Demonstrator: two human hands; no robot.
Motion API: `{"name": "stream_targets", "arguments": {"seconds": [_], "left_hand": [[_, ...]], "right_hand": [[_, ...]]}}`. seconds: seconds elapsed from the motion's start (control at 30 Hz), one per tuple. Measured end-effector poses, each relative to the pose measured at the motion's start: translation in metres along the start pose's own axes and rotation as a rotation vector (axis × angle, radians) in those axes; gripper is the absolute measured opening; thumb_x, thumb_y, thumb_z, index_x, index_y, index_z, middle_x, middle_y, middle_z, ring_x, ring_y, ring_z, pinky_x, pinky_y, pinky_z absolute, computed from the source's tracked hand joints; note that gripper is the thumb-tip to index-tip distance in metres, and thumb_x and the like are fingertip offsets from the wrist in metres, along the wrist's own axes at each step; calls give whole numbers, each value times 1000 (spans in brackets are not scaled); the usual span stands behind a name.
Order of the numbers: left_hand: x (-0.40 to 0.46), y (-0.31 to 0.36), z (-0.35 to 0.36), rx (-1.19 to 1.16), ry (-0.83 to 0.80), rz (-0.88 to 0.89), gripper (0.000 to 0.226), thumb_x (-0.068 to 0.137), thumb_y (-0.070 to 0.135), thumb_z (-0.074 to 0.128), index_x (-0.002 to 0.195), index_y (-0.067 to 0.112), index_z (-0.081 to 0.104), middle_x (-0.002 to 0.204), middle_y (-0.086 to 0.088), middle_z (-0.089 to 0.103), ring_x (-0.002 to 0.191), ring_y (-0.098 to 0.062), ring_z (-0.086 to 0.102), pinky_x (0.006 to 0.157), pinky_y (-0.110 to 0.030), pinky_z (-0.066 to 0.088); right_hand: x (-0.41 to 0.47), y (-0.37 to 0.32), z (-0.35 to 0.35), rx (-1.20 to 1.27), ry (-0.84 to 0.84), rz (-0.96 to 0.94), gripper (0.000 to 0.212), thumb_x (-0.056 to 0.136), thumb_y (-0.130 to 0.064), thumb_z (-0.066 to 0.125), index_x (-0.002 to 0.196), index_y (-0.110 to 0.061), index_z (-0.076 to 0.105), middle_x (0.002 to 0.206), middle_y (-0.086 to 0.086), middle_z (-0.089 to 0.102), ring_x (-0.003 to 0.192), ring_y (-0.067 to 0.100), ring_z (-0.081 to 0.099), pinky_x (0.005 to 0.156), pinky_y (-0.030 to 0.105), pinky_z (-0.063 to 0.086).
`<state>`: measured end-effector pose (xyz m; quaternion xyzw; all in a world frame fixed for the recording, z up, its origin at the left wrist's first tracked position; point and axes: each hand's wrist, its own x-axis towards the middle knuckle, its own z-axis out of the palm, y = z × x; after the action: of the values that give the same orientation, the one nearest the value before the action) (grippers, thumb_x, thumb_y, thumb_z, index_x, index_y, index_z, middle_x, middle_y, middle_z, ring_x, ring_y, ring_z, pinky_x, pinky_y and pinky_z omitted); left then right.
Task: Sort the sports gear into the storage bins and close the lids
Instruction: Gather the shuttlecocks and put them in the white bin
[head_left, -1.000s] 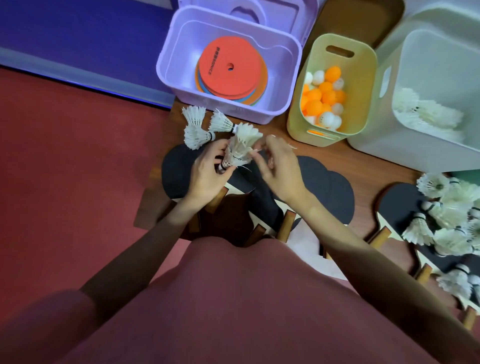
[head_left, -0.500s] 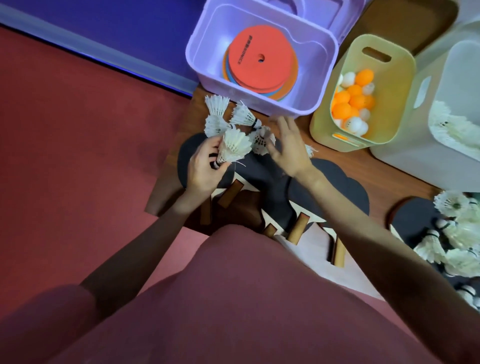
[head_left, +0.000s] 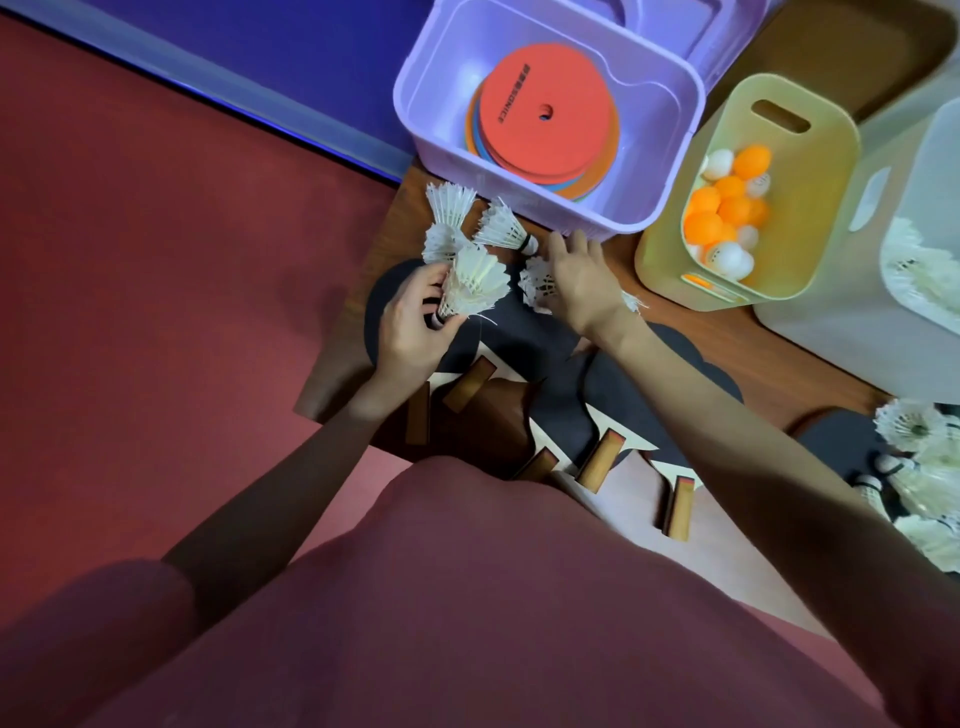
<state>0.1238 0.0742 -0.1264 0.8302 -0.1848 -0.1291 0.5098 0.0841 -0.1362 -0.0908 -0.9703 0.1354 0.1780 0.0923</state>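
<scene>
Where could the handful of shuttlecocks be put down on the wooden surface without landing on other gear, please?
Bare wood shows between the yellow bin, the white bin and the black paddles. It is crowded where the left hand grips stacked shuttlecocks and the right hand rests on loose ones. More shuttlecocks pile up at the right edge.

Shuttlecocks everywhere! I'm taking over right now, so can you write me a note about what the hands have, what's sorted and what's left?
Left hand: grips a stack of shuttlecocks by the cork end.
Right hand: fingers spread, reaching over a loose shuttlecock.
Done: discs in the purple bin, balls in the yellow bin, some shuttlecocks in the white bin.
Left: loose shuttlecocks by the purple bin and at far right, paddles on the table, lids not on.
</scene>
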Motion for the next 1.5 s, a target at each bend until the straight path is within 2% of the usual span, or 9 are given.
{"name": "stream_targets", "arguments": {"seconds": [0.2, 0.33, 0.5, 0.7, 0.83, 1.03, 1.2, 1.33, 1.5], "left_hand": [[3, 6, 9, 4, -37, 17, 56, 74, 7, 78, 126, 9, 56, 117, -3, 63, 97, -8, 61, 80, -16, 52], [4, 14, 16, -12, -69, 47, 52, 75, 7, 76, 124, 8, 57, 116, -4, 64, 97, -9, 62, 82, -25, 55], [7, 23, 26, -21, -114, 62, 50, 75, 8, 76, 121, 7, 57, 114, -3, 64, 96, -12, 63, 82, -34, 56], [10, 34, 35, -39, -152, 83, 50, 76, 6, 76, 122, 6, 57, 114, 0, 62, 95, -5, 61, 82, -30, 57], [10, 39, 38, -37, -194, 92, 51, 75, 5, 76, 123, 5, 56, 115, -3, 63, 96, -8, 62, 83, -29, 56], [8, 33, 35, -46, -212, 70, 50, 77, 6, 76, 122, 4, 55, 113, 2, 61, 96, -4, 61, 81, -21, 55], [7, 26, 34, -35, -199, 36, 52, 74, 3, 77, 121, 4, 56, 112, 6, 60, 94, -3, 60, 80, -20, 54], [6, 28, 36, -36, -206, 27, 53, 73, 2, 77, 121, 4, 56, 111, 6, 60, 93, -3, 60, 80, -19, 54], [5, 30, 40, -24, -226, 49, 52, 73, 4, 78, 121, 7, 57, 111, 4, 62, 94, -5, 61, 80, -24, 56]], "right_hand": [[-39, 24, -6, 396, 141, 134, 57, 87, -23, 65, 136, -10, 39, 115, 20, 35, 106, 34, 39, 99, 36, 35], [-64, 29, -14, 748, 393, 165, 39, 83, -24, 70, 106, -6, 44, 103, 12, 39, 92, 17, 39, 79, 18, 37], [-76, 20, -25, 850, 653, 107, 23, 85, -21, 65, 81, -13, 44, 83, 5, 42, 75, 14, 40, 67, 16, 32], [-74, 7, -18, 778, 529, 17, 22, 99, -18, 47, 90, 0, 54, 88, 10, 42, 83, 15, 41, 78, 14, 35], [-69, 2, -1, 530, 353, -95, 25, 101, -28, 37, 100, -10, 54, 97, -3, 43, 98, 23, 44, 87, 36, 31], [-74, 5, 2, 627, 346, -125, 27, 101, -34, 36, 118, -19, 50, 120, -14, 49, 119, 10, 43, 100, 35, 24], [-71, 34, 22, 681, 576, 147, 29, 91, -14, 51, 118, -3, 51, 113, 12, 54, 105, 28, 51, 92, 43, 42], [-59, 54, 42, 572, 338, 470, 62, 81, -21, 69, 132, -2, 40, 129, 20, 43, 115, 38, 43, 98, 40, 35], [-39, 60, 54, 392, 154, 489, 68, 80, -37, 72, 133, -9, 40, 131, 17, 46, 117, 39, 44, 98, 43, 33]]}}
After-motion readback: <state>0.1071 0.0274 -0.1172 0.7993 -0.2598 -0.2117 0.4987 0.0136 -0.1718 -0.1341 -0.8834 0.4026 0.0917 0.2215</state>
